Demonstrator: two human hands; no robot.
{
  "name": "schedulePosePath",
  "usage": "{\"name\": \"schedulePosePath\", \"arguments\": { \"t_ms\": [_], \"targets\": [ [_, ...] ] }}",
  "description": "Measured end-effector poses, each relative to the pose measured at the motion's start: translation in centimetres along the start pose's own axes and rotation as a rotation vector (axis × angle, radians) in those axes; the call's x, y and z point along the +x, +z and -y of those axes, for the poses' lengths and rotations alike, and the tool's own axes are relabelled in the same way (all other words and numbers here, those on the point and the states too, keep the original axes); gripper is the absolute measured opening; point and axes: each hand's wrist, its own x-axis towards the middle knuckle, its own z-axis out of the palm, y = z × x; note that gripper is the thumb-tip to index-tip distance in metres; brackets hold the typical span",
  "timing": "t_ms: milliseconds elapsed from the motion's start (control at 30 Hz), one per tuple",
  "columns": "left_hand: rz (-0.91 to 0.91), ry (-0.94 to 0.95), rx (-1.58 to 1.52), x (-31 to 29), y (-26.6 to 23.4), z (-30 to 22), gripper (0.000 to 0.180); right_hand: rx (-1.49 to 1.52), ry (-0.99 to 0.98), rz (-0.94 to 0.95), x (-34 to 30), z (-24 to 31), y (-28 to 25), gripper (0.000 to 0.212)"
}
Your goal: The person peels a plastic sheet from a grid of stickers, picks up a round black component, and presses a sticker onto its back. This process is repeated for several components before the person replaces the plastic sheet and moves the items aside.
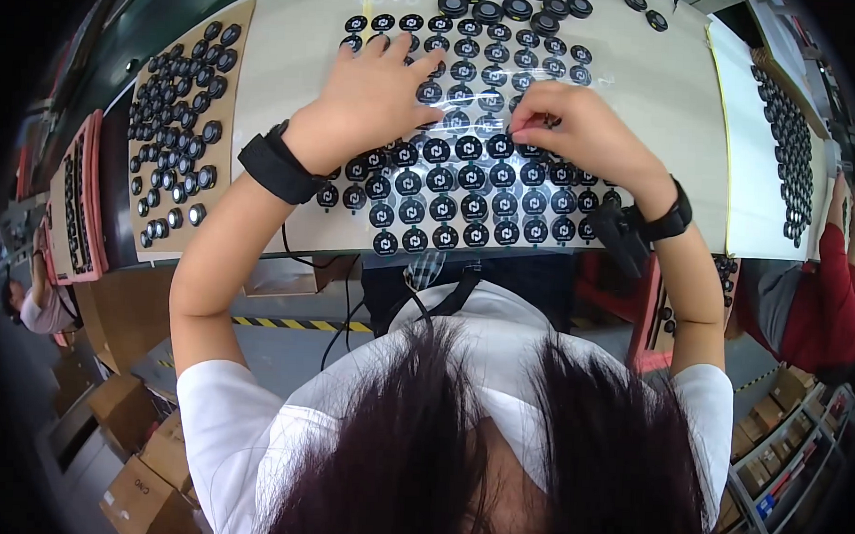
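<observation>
A clear plastic sheet [363, 229] with rows of round black stickers [446, 207], each with a white mark, lies in front of me on the table. My left hand [368, 91] rests palm down on the sheet's upper left part, fingers spread. To its right, my right hand [574, 126] is closed in a pinch at the sheet's surface, thumb against forefinger, among the stickers. What lies between those fingertips is hidden. A black band [280, 163] wraps my left wrist, and another black strap [669, 214] with a dark piece hanging from it is on my right.
Several round black parts [517, 8] are grouped beyond the sheet. On the left a brown cardboard sheet [232, 58] carries many more, and another board [780, 138] with them stands at the right. Co-workers [50, 301] sit at both sides. Cardboard boxes [142, 497] stand on the floor.
</observation>
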Motion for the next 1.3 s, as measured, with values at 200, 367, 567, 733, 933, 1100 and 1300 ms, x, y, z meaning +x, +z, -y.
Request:
{"name": "schedulePosePath", "arguments": {
  "t_ms": [200,367,567,733,933,1100,1300],
  "targets": [
    [0.071,0.12,-0.159,2.7,-1.0,-2.4,0.048,0.052,0.115,-0.022,0.0,-0.8,2.0,0.009],
    [0.119,0.138,-0.204,4.8,-0.7,-1.8,0.051,0.07,0.227,0.077,0.9,0.5,1.5,0.006],
    [0.209,0.134,-0.263,6.2,-0.8,-1.1,0.053,0.516,-0.032,0.372,0.5,-1.8,-0.8,0.008],
    [0.213,0.05,-0.293,6.4,-1.5,-0.7,0.05,0.755,0.13,0.076,-1.1,-2.1,-0.8,0.021],
    [-0.277,-0.042,-0.226,8.5,-0.7,1.4,0.043,0.662,0.219,-0.006,-1.3,-1.5,-0.4,0.03],
    [-0.084,-0.043,-0.244,9.9,0.8,1.8,0.041,0.863,0.346,-0.09,-1.3,-2.1,-0.1,0.021],
    [0.292,-0.128,-1.442,7.8,-1.9,1.6,0.031,0.715,0.094,-0.509,-1.6,-0.2,-1.8,0.003]
  ]
}}
